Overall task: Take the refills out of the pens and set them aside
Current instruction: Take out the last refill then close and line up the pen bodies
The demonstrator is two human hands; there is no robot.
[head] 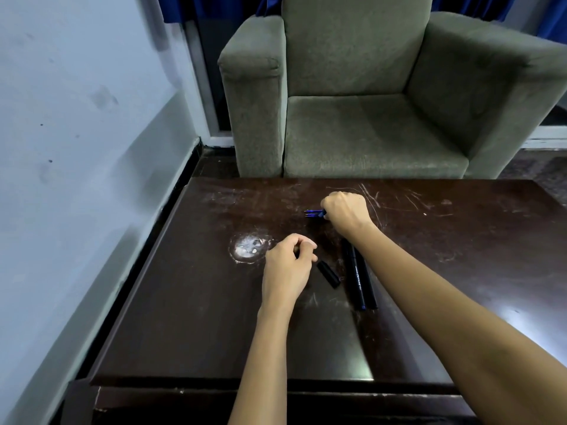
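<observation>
Tabletop [190, 317]: dark wood, scratched, pale round scuff left of the hands.
Left hand [287, 268]: fingers curled in, tips pinched together; can't tell on what.
Cap [329, 273]: short black piece, flat, just right of left hand.
Pens [359, 276]: two dark barrels side by side, partly under right forearm.
Right hand [346, 211]: fisted around blue refills [314, 213], tips pointing left, low over the tabletop.
Armchair [368, 118]: grey-green, behind tabletop.

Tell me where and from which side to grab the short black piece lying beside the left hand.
Pinch the short black piece across its middle from above: it lies flat on the table, slanted, with both long sides clear, apart from the pens.
</observation>
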